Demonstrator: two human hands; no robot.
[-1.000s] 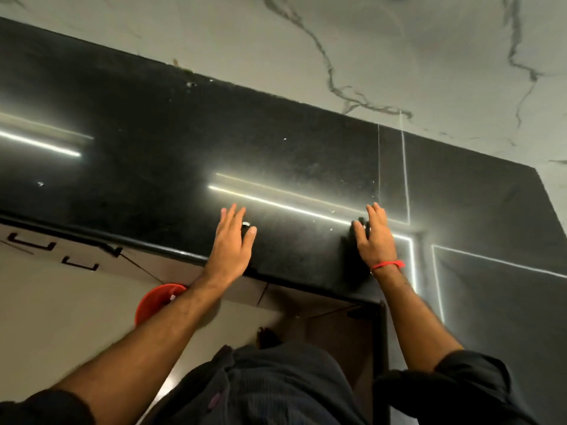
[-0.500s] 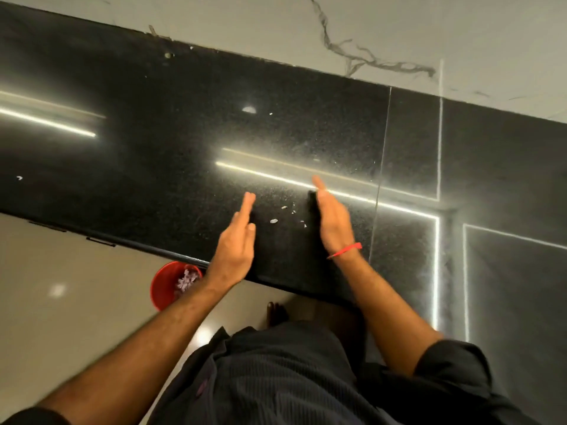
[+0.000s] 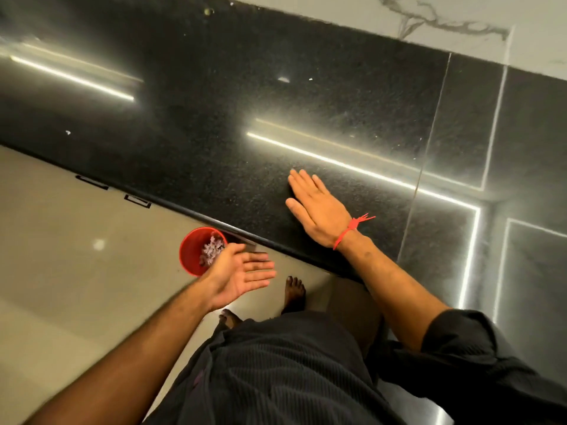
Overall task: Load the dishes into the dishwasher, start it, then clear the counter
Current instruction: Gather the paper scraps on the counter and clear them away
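The black speckled surface (image 3: 214,118) runs diagonally and is cut off at the frame's left and right edges; no dishwasher or dishes are in view. The right hand (image 3: 319,207) lies flat on it near the front edge, fingers extended. The left hand (image 3: 239,273) hangs below the edge, palm up, fingers spread, empty, partly hiding a red bucket (image 3: 193,253) on the floor. Pale scraps (image 3: 211,253) inside are indistinct.

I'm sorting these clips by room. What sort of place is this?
Probably a home kitchen: a polished black stone counter, marble-look wall, and a red bin of scraps on the floor.
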